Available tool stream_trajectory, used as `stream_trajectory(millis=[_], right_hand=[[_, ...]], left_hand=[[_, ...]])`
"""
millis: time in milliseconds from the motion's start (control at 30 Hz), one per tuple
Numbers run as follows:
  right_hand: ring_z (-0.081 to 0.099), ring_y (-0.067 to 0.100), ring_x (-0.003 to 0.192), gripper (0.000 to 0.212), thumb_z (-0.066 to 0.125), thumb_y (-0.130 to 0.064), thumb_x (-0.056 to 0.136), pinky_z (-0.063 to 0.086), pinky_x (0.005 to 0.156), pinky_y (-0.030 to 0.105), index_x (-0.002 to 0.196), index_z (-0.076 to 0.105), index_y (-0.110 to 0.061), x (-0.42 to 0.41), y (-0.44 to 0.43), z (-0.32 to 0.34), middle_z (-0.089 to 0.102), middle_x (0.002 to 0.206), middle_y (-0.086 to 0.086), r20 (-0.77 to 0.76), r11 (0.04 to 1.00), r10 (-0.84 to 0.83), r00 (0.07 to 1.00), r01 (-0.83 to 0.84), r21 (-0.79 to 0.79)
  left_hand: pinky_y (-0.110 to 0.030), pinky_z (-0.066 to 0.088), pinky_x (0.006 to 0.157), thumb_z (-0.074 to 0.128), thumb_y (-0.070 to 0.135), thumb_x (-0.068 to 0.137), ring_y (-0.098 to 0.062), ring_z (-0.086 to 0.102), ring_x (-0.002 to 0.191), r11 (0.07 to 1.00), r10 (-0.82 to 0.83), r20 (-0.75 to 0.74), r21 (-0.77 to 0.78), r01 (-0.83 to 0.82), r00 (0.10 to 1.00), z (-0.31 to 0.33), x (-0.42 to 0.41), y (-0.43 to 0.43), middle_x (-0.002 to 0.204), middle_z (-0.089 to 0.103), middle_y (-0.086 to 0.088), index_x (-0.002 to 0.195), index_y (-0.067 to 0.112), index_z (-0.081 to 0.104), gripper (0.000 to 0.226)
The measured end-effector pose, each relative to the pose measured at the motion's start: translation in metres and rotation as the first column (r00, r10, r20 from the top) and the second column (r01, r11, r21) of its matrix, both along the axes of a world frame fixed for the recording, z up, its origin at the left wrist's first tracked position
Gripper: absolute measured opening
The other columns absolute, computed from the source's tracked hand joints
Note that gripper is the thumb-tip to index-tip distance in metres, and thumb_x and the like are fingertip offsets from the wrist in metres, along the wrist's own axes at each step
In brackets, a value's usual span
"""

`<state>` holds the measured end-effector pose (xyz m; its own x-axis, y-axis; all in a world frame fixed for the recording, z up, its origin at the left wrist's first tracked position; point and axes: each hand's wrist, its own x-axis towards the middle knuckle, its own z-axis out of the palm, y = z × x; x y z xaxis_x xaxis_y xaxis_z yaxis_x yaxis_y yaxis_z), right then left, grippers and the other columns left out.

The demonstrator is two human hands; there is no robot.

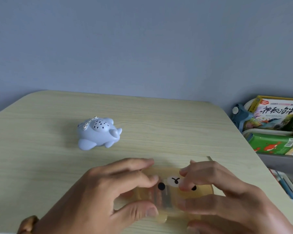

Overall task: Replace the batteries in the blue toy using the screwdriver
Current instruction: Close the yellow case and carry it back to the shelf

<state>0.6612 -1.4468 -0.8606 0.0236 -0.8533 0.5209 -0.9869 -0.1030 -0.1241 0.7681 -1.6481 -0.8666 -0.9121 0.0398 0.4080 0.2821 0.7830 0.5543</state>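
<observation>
The blue toy (99, 133), a rounded plastic animal with star-shaped holes on top, stands upright on the wooden table (167, 125), left of centre and untouched. Near the front edge lies a translucent yellow box with a bear face (172, 184), and batteries show dimly through its lid. My left hand (108, 190) grips the box's left side, thumb at the front. My right hand (226, 195) holds the right side with fingertips pressing on the lid. A thin metal tip (209, 158), possibly the screwdriver, pokes out behind my right hand.
To the right of the table stands a shelf with picture books and boxes (275, 119), close to the table's right edge. A plain blue wall rises behind the table. A bracelet (28, 225) sits on my left wrist.
</observation>
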Motion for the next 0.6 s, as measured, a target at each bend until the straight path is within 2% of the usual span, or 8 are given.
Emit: stream_trajectory(millis=[33,133,233,333,400,433,467,600], right_hand=[[0.064,0.017,0.118,0.045,0.082,-0.031,0.082,0.050,0.103,0.040,0.116,0.064,-0.054,-0.035,0.014,-0.011,0.061,0.113,-0.020,0.145,0.988,-0.139,0.980,0.148,-0.054],[0.064,0.021,0.115,0.021,0.078,-0.031,0.086,0.051,0.097,0.036,0.106,0.076,-0.034,-0.036,0.029,-0.014,0.064,0.113,-0.008,0.211,0.996,-0.089,0.973,0.088,0.017],[0.062,-0.003,0.111,0.015,0.063,-0.060,0.087,0.046,0.095,0.014,0.100,0.068,-0.056,-0.035,0.018,-0.005,0.065,0.107,-0.029,0.433,0.983,-0.145,0.890,0.079,0.166],[0.062,-0.012,0.102,0.022,0.053,-0.083,0.073,0.047,0.088,0.015,0.086,0.063,-0.068,-0.046,0.012,-0.018,0.066,0.095,-0.037,0.465,0.952,-0.269,0.843,0.157,0.264],[0.063,-0.018,0.085,0.023,0.058,-0.068,0.083,0.043,0.085,0.003,0.102,0.068,-0.060,-0.057,0.006,-0.020,0.065,0.078,-0.040,0.417,0.943,-0.298,0.859,0.196,0.270],[0.059,-0.020,0.069,0.033,0.058,-0.059,0.089,0.040,0.083,-0.002,0.119,0.066,-0.048,-0.057,0.006,-0.016,0.058,0.065,-0.042,0.331,0.923,-0.364,0.870,0.292,0.250],[0.057,-0.020,0.066,0.042,0.057,-0.053,0.093,0.037,0.084,-0.004,0.132,0.061,-0.039,-0.050,0.007,-0.005,0.055,0.066,-0.043,0.271,0.919,-0.390,0.880,0.350,0.185],[0.063,-0.008,0.110,0.041,0.052,-0.057,0.092,0.045,0.087,0.004,0.126,0.059,-0.036,-0.020,0.011,0.027,0.064,0.120,-0.025,0.381,0.945,-0.321,0.867,0.320,0.068]], left_hand=[[-0.013,0.054,0.083,0.070,0.059,0.082,0.009,0.067,0.103,1.000,0.006,-0.013,-0.012,-0.007,1.000,-0.002,-0.002,0.000,0.130,0.062,0.026,0.104,0.040,0.073,0.029],[-0.016,0.055,0.082,0.068,0.058,0.084,0.008,0.067,0.101,0.999,-0.006,-0.014,-0.039,0.005,1.000,0.000,-0.001,0.002,0.130,0.061,0.026,0.104,0.038,0.071,0.028],[-0.007,0.049,0.083,0.075,0.060,0.075,0.014,0.061,0.107,0.997,0.054,0.120,-0.070,-0.046,0.991,-0.003,0.004,0.008,0.136,0.053,0.029,0.110,0.047,0.064,0.038],[0.000,0.043,0.074,0.079,0.050,0.071,0.024,0.051,0.084,0.971,0.095,0.308,0.179,-0.156,0.947,-0.045,0.006,-0.010,0.115,0.058,0.032,0.074,0.066,0.064,0.023],[0.001,0.042,0.075,0.075,0.047,0.069,0.011,0.051,0.082,0.955,0.206,0.300,0.147,-0.259,0.931,-0.047,-0.015,-0.018,0.092,0.058,0.023,0.066,0.044,0.068,0.008],[0.004,0.041,0.072,0.067,0.050,0.075,0.008,0.052,0.085,0.973,0.151,0.220,0.137,-0.184,0.964,-0.034,-0.011,-0.015,0.094,0.064,0.017,0.076,0.027,0.073,0.024],[0.004,0.042,0.068,0.059,0.059,0.080,0.011,0.054,0.086,0.991,0.111,0.114,0.058,-0.118,0.987,-0.017,-0.008,-0.006,0.103,0.068,0.016,0.094,0.020,0.075,0.044],[-0.008,0.052,0.063,0.049,0.088,0.072,0.009,0.069,0.077,0.982,0.149,0.104,0.102,-0.159,0.983,0.020,0.004,-0.002,0.113,0.054,0.032,0.116,0.061,0.056,0.053]])
